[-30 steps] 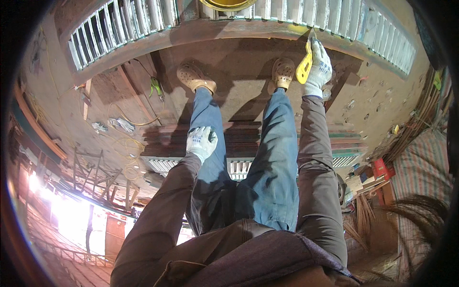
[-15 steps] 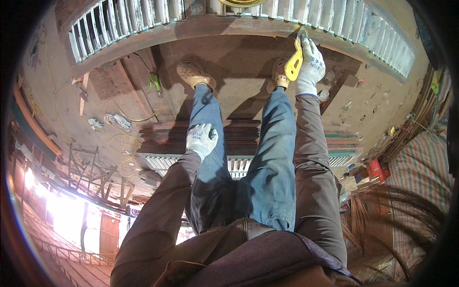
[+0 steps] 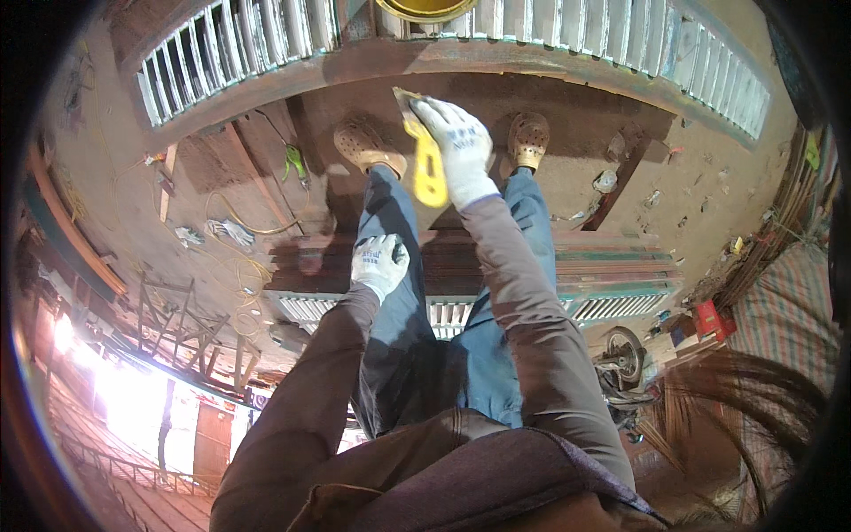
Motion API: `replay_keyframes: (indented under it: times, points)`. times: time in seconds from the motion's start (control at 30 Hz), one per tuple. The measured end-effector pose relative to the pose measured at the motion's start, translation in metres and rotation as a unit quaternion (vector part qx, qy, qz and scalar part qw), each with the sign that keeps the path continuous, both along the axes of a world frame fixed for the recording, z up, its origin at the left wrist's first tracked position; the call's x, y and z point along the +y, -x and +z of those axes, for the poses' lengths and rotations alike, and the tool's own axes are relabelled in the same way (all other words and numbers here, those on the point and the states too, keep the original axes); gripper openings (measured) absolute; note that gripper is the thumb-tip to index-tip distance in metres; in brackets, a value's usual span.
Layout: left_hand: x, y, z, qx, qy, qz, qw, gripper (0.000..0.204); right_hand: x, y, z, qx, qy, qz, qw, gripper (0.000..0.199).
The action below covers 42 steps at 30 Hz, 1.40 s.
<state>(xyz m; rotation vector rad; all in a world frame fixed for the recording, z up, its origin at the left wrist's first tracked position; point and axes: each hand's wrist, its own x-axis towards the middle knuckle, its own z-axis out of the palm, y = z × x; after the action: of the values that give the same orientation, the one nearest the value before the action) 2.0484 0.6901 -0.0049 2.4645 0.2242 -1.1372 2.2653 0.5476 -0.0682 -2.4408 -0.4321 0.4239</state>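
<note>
My right hand [image 3: 461,151], in a white work glove, grips a putty knife by its yellow handle [image 3: 431,177]. Its blade [image 3: 405,99] points up and left, apart from the curved-looking frame edge ahead. My left hand [image 3: 381,264], gloved too, lies with curled fingers on my left leg; nothing shows in it. Ahead spans a louvred panel with whitish slats [image 3: 567,27] in a brown wooden frame [image 3: 479,60]. A round tin with a yellow inside [image 3: 425,7] stands on the panel, cut by the top edge.
A green-handled tool [image 3: 293,162] lies on the floor at left, near loose gloves [image 3: 232,232] and a yellow hose or cord [image 3: 266,229]. Stacked boards [image 3: 612,259] and another louvred panel [image 3: 620,306] lie beneath and behind my legs. At right is a red box [image 3: 712,321].
My right hand has drawn the putty knife back from the panel's frame and moved left, toward the space between my feet. The tin shows more. My left hand stays on my leg.
</note>
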Motion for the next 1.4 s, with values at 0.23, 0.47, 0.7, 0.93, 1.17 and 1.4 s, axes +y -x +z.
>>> replay_keyframes:
  times: [0.23,0.47,0.7,0.93,1.17,1.4]
  points:
    - [0.004,0.009,-0.006,-0.022,0.012,0.013,1.0,0.018,-0.124,-0.056,-0.008,-0.234,0.134,0.044,0.962,0.04]
    - [0.002,0.019,-0.008,-0.03,0.013,0.009,0.999,0.018,-0.164,-0.051,-0.032,-0.217,0.179,-0.167,0.945,0.037]
    - [-0.001,0.012,-0.006,0.005,0.016,0.01,1.0,0.019,-0.079,-0.024,-0.002,-0.106,0.076,0.042,0.991,0.041]
    - [0.003,0.016,-0.008,0.006,0.005,0.008,1.0,0.023,-0.123,-0.08,-0.01,-0.241,0.13,0.085,0.958,0.041]
    - [-0.002,0.017,-0.007,-0.007,0.014,0.008,1.0,0.023,-0.119,-0.039,-0.017,-0.157,0.137,0.163,0.964,0.042]
    - [0.002,0.014,0.001,0.015,0.003,-0.005,1.0,0.02,-0.152,-0.038,-0.011,-0.151,0.258,-0.122,0.946,0.038]
